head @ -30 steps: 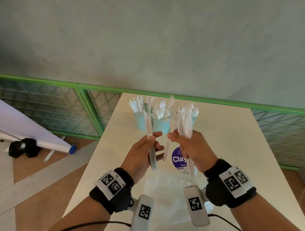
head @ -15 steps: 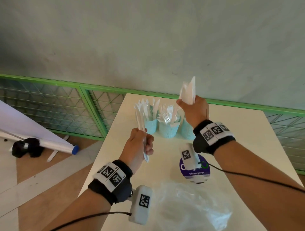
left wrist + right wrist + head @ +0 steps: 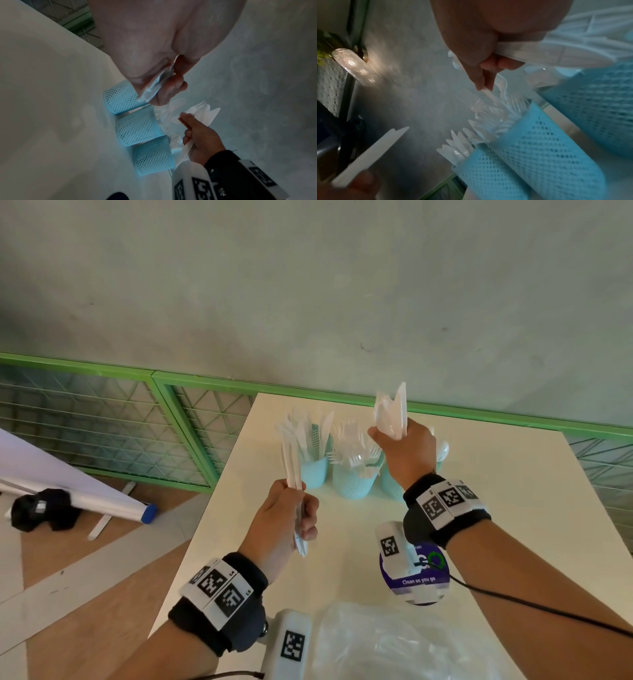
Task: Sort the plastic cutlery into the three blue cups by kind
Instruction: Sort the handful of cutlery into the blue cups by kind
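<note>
Head view: left hand [image 3: 286,522] grips knives [image 3: 293,463], right hand [image 3: 404,451] cutlery [image 3: 392,410].

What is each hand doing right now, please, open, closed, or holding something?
Left hand: closed around a few white plastic knives.
Right hand: closed around a bundle of white cutlery, above the blue cups.

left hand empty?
No, the left hand grips white knives upright in front of the cups.
</note>
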Motion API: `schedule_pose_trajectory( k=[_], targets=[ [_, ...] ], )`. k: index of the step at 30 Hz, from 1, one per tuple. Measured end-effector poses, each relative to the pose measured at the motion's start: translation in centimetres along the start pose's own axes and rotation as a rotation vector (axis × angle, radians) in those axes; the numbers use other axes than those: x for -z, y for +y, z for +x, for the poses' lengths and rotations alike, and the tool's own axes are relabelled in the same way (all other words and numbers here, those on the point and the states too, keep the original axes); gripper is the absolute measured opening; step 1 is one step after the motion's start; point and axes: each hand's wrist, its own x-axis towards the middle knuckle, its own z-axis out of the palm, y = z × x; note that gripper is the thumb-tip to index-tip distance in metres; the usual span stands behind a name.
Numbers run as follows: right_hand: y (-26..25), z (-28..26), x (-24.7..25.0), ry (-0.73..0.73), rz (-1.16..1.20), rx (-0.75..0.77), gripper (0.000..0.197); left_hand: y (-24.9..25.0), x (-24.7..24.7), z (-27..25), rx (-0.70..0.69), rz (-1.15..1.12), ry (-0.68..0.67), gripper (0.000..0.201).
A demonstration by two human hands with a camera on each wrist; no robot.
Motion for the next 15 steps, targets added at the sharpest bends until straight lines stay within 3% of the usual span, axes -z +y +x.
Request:
schedule_pose_trajectory(
  k=[11, 15],
  targets=[
    [1.1, -1.8, -0.6, -0.200, -0.287, -0.085, 0.018, 0.4, -0.1, -0.7, -0.007, -0.133, -0.040, 0.016],
    [-0.8, -2.8, 0.9, -0.119, -0.215, -0.011, 0.026, 0.9, 0.0, -1.1, -0.020, -0.121, -0.056, 0.018]
  ],
)
